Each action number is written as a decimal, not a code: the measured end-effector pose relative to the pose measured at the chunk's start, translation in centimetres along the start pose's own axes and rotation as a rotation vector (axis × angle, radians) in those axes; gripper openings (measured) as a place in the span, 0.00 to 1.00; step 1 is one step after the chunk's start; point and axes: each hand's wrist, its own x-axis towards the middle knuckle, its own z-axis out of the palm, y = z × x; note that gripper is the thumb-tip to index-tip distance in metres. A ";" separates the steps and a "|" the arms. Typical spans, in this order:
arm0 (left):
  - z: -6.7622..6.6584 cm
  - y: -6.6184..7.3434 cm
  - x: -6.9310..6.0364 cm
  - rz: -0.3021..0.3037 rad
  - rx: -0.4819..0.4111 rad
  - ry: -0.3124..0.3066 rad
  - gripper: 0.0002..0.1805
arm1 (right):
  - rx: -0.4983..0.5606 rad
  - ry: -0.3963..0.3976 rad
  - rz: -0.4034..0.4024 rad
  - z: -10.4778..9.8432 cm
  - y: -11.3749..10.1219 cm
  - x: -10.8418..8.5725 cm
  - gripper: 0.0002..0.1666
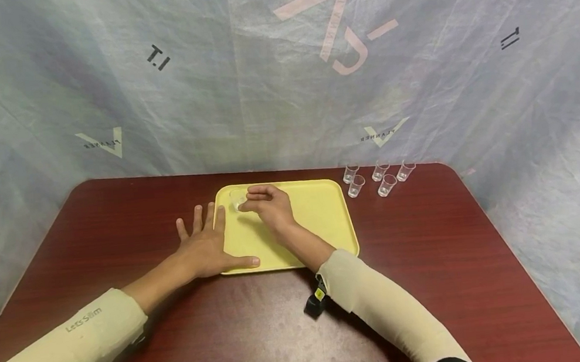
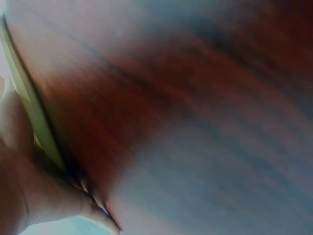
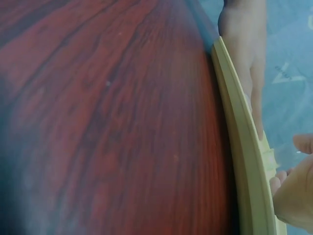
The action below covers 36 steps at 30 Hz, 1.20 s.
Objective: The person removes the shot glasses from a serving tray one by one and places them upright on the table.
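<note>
A yellow tray [image 1: 315, 219] lies on the dark red table. My left hand [image 1: 204, 252] is spread over its left edge, fingers straight and thumb resting along the near left corner; in the left wrist view, part of that hand [image 2: 44, 196] shows beside the tray's rim [image 2: 32, 103]. Toward the tray's back left corner, my right hand [image 1: 271, 206] holds a small clear shot glass [image 1: 236, 201] at its side, between thumb and fingers. The right wrist view shows the right hand [image 3: 296, 191] at its right edge, past the tray's side [image 3: 242, 142]; the glass is hardly visible there.
Several more clear shot glasses [image 1: 387, 185] stand upright on the table [image 1: 411, 274], just right of the tray's back right corner. Behind the table hangs a grey printed sheet [image 1: 238, 92], which also closes off both sides.
</note>
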 end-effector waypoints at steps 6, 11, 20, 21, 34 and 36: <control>-0.1 0.1 -0.1 0.001 -0.003 -0.001 0.95 | -0.023 0.009 -0.017 0.7 0.1 0.2 0.28; -0.1 0.2 -0.1 0.002 -0.002 0.000 0.95 | -0.023 0.037 -0.036 1.5 0.1 0.5 0.28; 0.0 -0.1 -0.2 0.001 0.007 0.004 0.94 | -0.039 0.038 -0.047 2.4 0.1 0.7 0.28; 0.0 -0.1 -0.1 0.002 0.009 0.005 0.94 | -0.038 0.039 -0.048 2.5 0.2 0.8 0.28; 0.0 0.1 -0.1 0.005 0.018 0.013 0.94 | 0.005 0.044 -0.033 2.3 0.3 0.5 0.22; 0.0 0.1 -0.1 0.006 0.014 0.013 0.94 | 0.002 0.050 -0.035 2.2 0.2 0.3 0.22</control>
